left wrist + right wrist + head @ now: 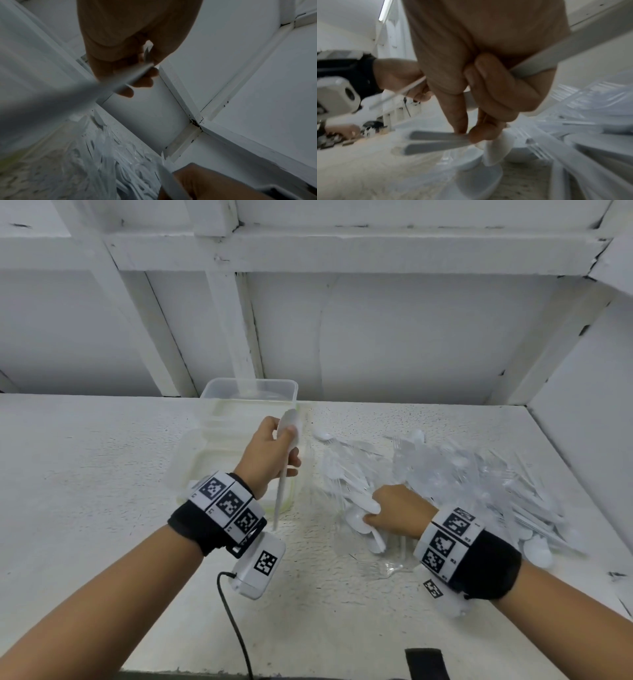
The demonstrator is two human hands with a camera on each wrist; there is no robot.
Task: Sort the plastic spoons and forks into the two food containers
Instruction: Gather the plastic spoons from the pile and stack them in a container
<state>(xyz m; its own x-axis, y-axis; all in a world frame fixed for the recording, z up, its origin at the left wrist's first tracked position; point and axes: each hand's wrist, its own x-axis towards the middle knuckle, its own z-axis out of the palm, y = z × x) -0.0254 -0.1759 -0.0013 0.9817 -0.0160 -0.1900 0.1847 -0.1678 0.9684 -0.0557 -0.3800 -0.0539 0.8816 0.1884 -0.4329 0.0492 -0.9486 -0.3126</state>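
Observation:
My left hand [274,453] grips a white plastic spoon [287,460] upright by its bowl end, handle pointing down, over the near food container [191,467]. The spoon's handle [106,86] runs blurred across the left wrist view. A second clear container [250,395] stands behind, by the wall. My right hand [387,511] sits at the near left edge of the pile of clear forks and white spoons [462,474]. It holds several white spoons [440,140]: two handles pinched between thumb and finger, another handle [556,56] under the curled fingers.
The white tabletop [102,474] is bordered by a white panelled wall [376,337] behind and on the right. A clear plastic bag [387,563] lies under the pile. A black cable [236,628] hangs from the left wrist camera.

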